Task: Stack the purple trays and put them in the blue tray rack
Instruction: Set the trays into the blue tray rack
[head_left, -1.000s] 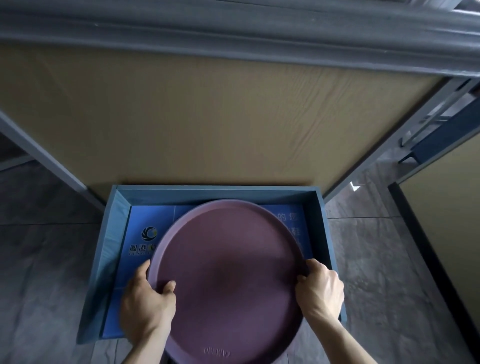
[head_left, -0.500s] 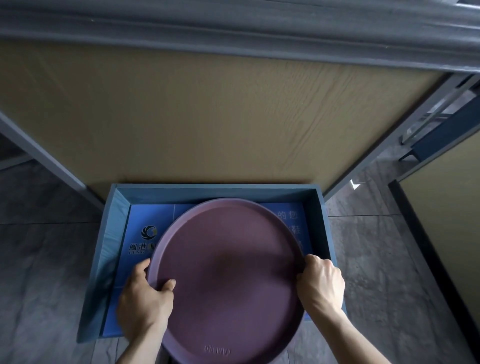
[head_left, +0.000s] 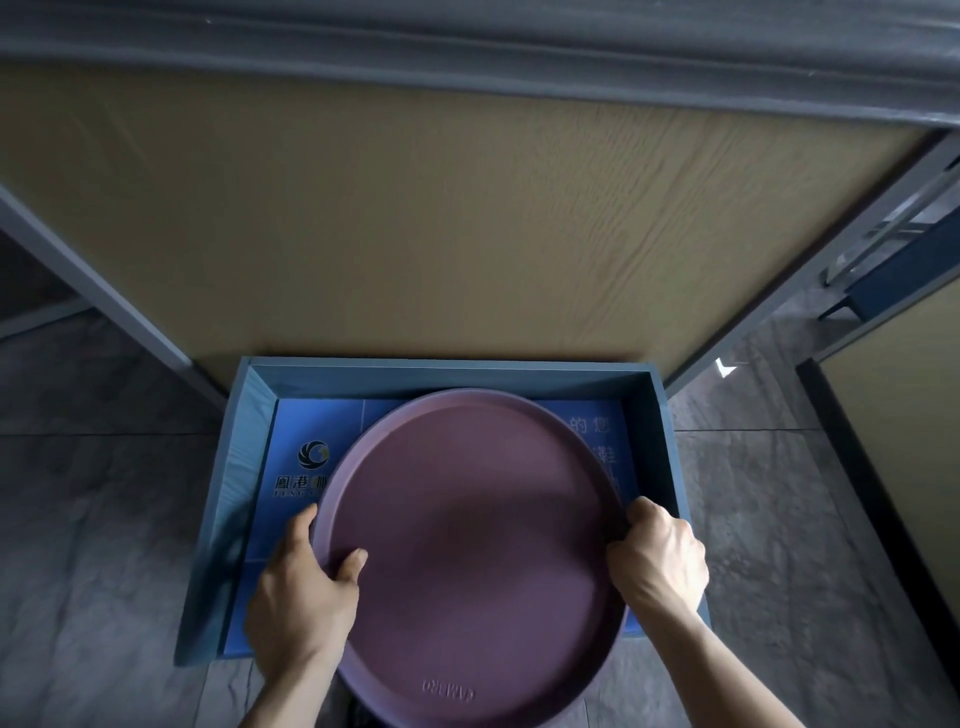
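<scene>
Round purple tray (head_left: 467, 545), raised rim, embossed lettering.

A tan wood-grain panel (head_left: 415, 218) in a grey frame (head_left: 810, 249) stands over grey floor tiles (head_left: 93, 519).

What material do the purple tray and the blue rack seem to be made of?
Purple tray: probably matte plastic, with an even dull colour, a moulded rim and raised lettering near its front edge. Blue rack: the walls look like painted wood or board, with faint streaks, but this is uncertain; its floor is smoother, with printing.
</scene>
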